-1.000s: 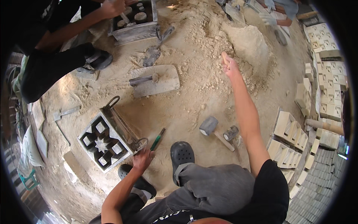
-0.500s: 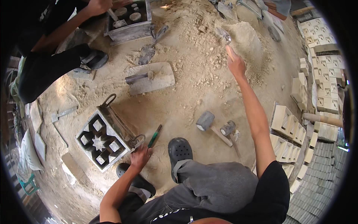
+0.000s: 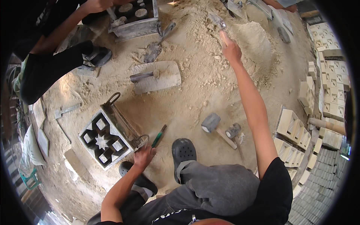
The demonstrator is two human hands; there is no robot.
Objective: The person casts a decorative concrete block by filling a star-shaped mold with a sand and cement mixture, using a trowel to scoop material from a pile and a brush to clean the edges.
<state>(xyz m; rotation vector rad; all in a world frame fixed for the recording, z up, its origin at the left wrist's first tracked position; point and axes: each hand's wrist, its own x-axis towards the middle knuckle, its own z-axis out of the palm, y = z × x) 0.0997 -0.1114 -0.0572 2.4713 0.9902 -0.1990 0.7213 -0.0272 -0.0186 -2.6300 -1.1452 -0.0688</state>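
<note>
My right hand (image 3: 232, 52), arm stretched out, grips the light wooden handle of a small pointed trowel (image 3: 218, 21). Its metal blade is over crumbly sand, left of a pale sand heap (image 3: 255, 42). Lower left, my left hand (image 3: 144, 156) is closed at the near right corner of a metal mould (image 3: 131, 150), beside a wire ring handle (image 3: 142, 140). From its thumb side juts a slim green-handled tool (image 3: 158, 138); the hand hides the tool's lower end. Inside the tilted mould are square blocks round a star-shaped core (image 3: 101, 142).
Two mallets (image 3: 211, 122) lie right of my shoe. A wide flat trowel (image 3: 167, 77) and a narrow one (image 3: 152, 51) lie on sandy ground. A co-worker's hand (image 3: 98, 5) works at another mould (image 3: 138, 30), upper left. Pale cast blocks (image 3: 293, 127) line the right side.
My right hand and trowel have moved slightly left and farther away, off the heap's edge. My left hand stays at the mould's corner. The whole view has shifted a little.
</note>
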